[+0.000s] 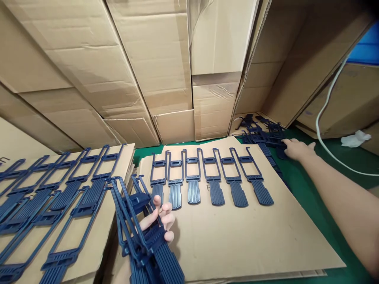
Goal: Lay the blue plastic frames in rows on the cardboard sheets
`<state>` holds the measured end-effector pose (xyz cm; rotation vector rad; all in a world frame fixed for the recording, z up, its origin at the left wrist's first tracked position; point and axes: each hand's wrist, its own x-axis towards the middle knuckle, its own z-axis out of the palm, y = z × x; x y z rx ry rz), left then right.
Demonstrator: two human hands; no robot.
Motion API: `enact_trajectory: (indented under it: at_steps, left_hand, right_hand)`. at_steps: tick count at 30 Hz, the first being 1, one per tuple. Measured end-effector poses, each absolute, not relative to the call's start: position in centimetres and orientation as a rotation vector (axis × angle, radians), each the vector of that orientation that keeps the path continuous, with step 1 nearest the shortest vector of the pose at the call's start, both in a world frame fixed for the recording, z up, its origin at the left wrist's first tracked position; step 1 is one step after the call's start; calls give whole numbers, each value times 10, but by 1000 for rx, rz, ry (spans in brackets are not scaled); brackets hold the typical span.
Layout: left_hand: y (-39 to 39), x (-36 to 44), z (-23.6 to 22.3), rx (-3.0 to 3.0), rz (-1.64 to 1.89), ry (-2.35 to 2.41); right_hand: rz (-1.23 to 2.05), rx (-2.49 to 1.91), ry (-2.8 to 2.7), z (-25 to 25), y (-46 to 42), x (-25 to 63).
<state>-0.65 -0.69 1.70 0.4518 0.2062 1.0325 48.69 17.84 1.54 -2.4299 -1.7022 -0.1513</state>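
Currently my left hand (156, 223) is clamped around a bundle of navy plastic ribbed frames (148, 244) at bottom centre, well apart from my right hand (297, 150), which rests on a heap of the same frames (263, 138) at upper right. Six frames (212, 177) lie side by side on a cardboard sheet (251, 244) at centre, with more frames (89, 197) at left

head-worn | forward and down | close above left hand (156, 225), right hand (297, 150)
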Motion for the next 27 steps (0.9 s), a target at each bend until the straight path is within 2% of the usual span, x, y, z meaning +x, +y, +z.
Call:
enact_trajectory:
  at_steps: [8,16,20,27]
  left_hand:
    - [-7,1,24,414,1000,250]
    - [-4,0,19,458,962,138]
    - [-3,0,12,424,1001,171]
    - [-2,2,12,395,1023,236]
  right_hand:
    - [-326,-2413,-1923,5,174,517]
    - [-236,-2563,-1872,0,192,525]
    - [-393,-2562,-1913,29,179,527]
    - [-852,-2620,-1792,65,155,520]
